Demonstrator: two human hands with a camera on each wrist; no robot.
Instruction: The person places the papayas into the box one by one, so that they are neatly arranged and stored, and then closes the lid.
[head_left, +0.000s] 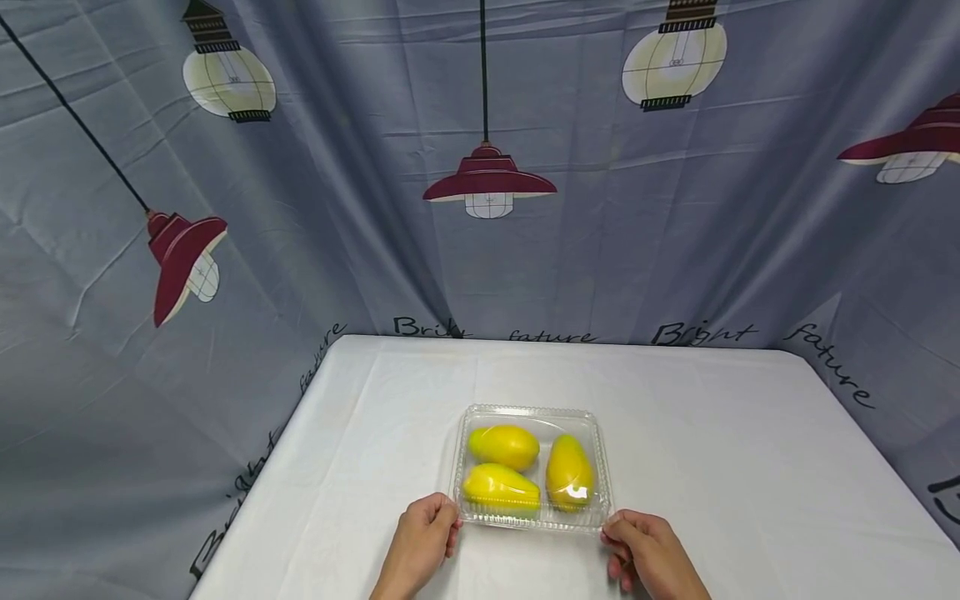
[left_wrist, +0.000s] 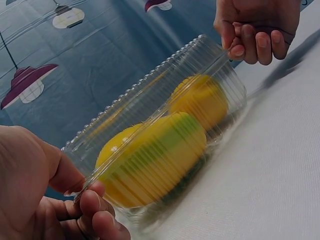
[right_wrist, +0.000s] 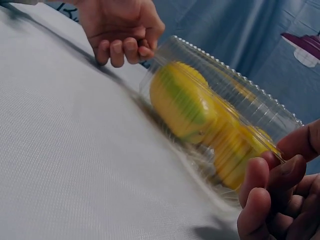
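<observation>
A clear plastic clamshell box (head_left: 534,418) with its lid down sits on the white table, and three yellow mangoes (head_left: 504,447) show through it. Two lie sideways at the left; the third mango (head_left: 570,472) lies lengthwise at the right. My left hand (head_left: 422,537) pinches the box's near left corner between thumb and fingers, seen close in the left wrist view. At the near right corner my right hand (head_left: 647,546) pinches the rim the same way. A green patch marks one mango (left_wrist: 165,145) in the left wrist view.
A white cloth (head_left: 750,450) covers the table under the box. Behind and at both sides hangs a grey-blue curtain (head_left: 300,250) printed with lamps and lettering, meeting the table's far edge.
</observation>
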